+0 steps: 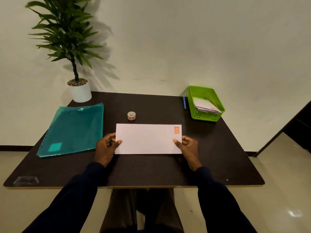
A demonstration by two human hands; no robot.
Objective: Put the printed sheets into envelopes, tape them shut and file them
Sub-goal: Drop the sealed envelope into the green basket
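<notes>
A long white envelope (148, 139) with an orange stamp at its top right corner is held face up over the middle of the dark table (218, 157). My left hand (107, 147) pinches its left end, thumb on top. My right hand (186, 146) pinches its right end the same way. A small roll of patterned tape (131, 115) stands just beyond the envelope. A teal plastic folder (72, 130) lies flat at the left. A green basket (213, 117) at the back right holds several white envelopes or sheets (206, 105).
A potted plant in a white pot (81, 92) stands at the table's back left corner. A blue pen (184, 102) lies left of the basket. A dark smudged patch (26, 180) marks the front left corner. A wall runs behind the table.
</notes>
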